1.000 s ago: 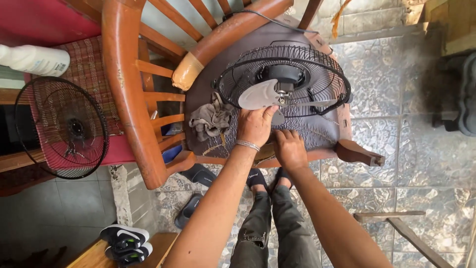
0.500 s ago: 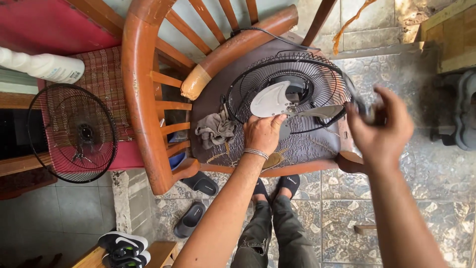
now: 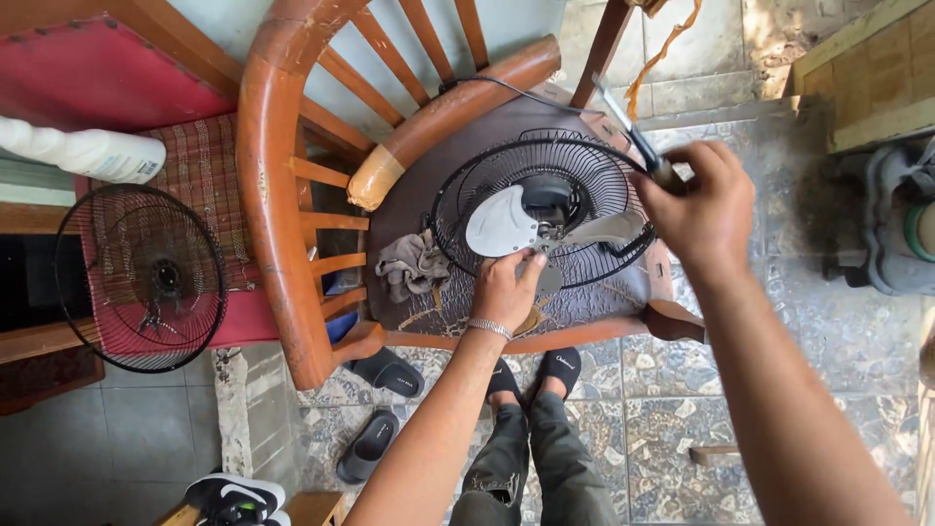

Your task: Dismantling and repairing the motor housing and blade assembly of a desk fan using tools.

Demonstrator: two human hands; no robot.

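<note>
At the far left a white plastic bottle (image 3: 83,153) is lying on its side above a red cushion, and below it a detached black wire fan guard (image 3: 139,278) is leaning upright against dark furniture. Moving right, an orange-brown wooden chair (image 3: 268,195) with curved, spindled arms is standing on a mottled tile floor (image 3: 672,390), with dark sandals (image 3: 375,443) lying near its front leg. On the worn dark seat a crumpled grey rag (image 3: 411,266) is sitting just beside the fan's rear guard (image 3: 594,175), a black wire cage lying face up in the middle of the seat. Inside that cage the pale grey fan blades (image 3: 502,222) are sitting on the hub, one broad blade pointing left and a narrower one reaching right. The left hand (image 3: 506,289), a silver bracelet at its wrist, is resting at the near edge of the cage with its fingers curled loosely and its fingertips touching the blade assembly near the hub; whether it is truly gripping is hard to tell. Further right, the right hand (image 3: 703,209) is hovering raised above the chair's right side, closed in a fist around the handle of a screwdriver (image 3: 628,131) whose shaft is angling up and to the left, blurred. At the far right edge a grey machine body is standing on the floor beside a wooden step.
</note>
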